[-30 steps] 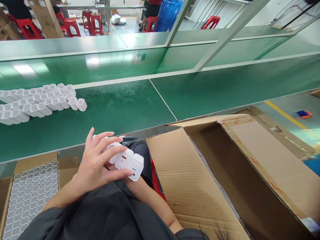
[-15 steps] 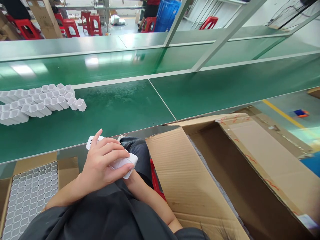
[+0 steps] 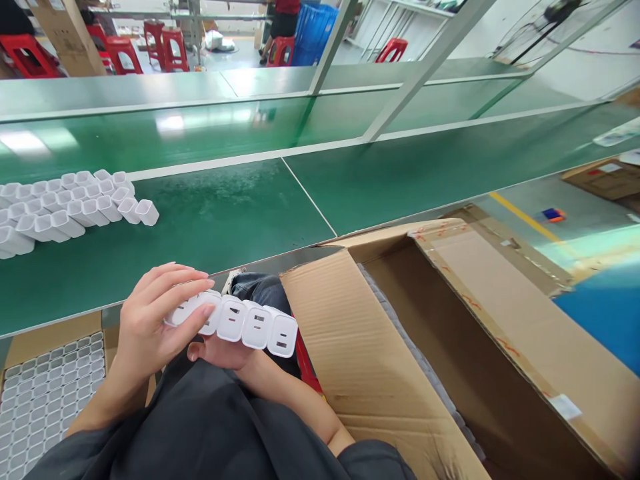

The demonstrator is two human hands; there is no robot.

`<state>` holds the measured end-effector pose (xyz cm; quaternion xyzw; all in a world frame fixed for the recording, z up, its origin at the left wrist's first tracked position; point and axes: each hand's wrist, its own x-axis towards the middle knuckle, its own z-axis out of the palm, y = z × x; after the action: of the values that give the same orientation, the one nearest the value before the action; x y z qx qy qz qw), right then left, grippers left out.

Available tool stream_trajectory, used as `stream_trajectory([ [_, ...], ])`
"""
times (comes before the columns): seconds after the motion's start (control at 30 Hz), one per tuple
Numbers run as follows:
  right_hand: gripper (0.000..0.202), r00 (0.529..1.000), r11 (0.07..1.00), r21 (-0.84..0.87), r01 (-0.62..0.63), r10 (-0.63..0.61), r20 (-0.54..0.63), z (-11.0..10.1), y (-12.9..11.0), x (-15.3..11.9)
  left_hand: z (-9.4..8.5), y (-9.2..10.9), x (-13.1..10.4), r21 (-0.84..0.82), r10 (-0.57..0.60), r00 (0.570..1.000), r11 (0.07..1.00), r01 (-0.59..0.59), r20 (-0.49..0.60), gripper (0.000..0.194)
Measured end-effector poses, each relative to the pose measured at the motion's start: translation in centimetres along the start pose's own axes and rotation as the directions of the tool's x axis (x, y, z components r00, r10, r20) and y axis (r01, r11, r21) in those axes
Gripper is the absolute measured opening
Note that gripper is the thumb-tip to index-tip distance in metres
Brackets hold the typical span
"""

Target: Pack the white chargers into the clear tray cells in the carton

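A row of white USB charger housings (image 3: 257,327) lies across my hands above my lap, the faces with port slots turned up toward me. My left hand (image 3: 160,313) grips the left end of the row, fingers over the top and thumb along the near side. Beneath the row, my right hand (image 3: 225,351) supports it from below; its thumb tip shows, while most of its fingers are hidden by the housings. Similar white housings (image 3: 65,213) stand in rows on the green bench (image 3: 225,220) to the left.
At lower left, a cardboard box (image 3: 53,340) holds many white housings in a grid. A large open cardboard box (image 3: 360,347) stands at my right, a grey lining along its inner wall. Metal posts (image 3: 400,90) rise behind the bench. Red stools (image 3: 175,50) and seated people are farther back.
My left hand has shifted left and uncovered the row of housings, whose slotted faces now show. The row extends farther right over my right hand. The whole view has swung slightly right.
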<state>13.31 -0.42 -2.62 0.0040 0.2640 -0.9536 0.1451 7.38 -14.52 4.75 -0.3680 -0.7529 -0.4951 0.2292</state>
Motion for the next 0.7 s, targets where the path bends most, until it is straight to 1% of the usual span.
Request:
stream_trajectory([
  [0.07, 0.056, 0.997, 0.992, 0.117, -0.049, 0.041, 0.069, -0.5, 0.1, -0.3, 0.0, 0.1, 0.0, -0.039, -0.009, 1.0, 0.999, 0.01, 0.017, 0.02],
  [0.2, 0.057, 0.992, 0.974, 0.192, -0.123, 0.116, 0.048, -1.4, 0.3, -0.3, 0.1, 0.5, 0.1, -0.027, -0.014, 1.0, 1.0, 0.015, 0.016, 0.014],
  [0.37, 0.054, 0.993, 0.974, 0.195, -0.115, 0.115, 0.011, -1.1, 0.1, -0.2, 0.3, 0.4, 0.1, -0.022, -0.019, 0.999, 1.0, 0.02, 0.029, 0.012],
  [0.47, 0.053, 0.994, 0.971, 0.212, -0.113, 0.108, 0.036, -1.1, 0.1, -0.2, 0.5, 0.2, 0.1, -0.021, -0.027, 0.999, 0.999, 0.027, 0.028, 0.011],
  [0.57, 0.059, 0.993, 0.975, 0.194, -0.111, 0.1, 0.067, -1.7, 0.3, -0.1, 0.6, 0.1, 0.1, -0.017, -0.025, 0.999, 1.0, 0.025, 0.025, 0.01],
  [0.63, 0.066, 0.992, 0.979, 0.163, -0.121, 0.113, 0.062, -2.2, 0.6, 0.0, 0.7, 0.0, 0.0, -0.015, -0.025, 0.999, 1.0, 0.026, 0.026, 0.01],
  [0.7, 0.068, 0.992, 0.982, 0.142, -0.121, 0.115, 0.051, -2.5, 0.7, 0.0, 0.8, 0.1, 0.0, -0.014, -0.03, 0.999, 0.999, 0.03, 0.025, 0.01],
])
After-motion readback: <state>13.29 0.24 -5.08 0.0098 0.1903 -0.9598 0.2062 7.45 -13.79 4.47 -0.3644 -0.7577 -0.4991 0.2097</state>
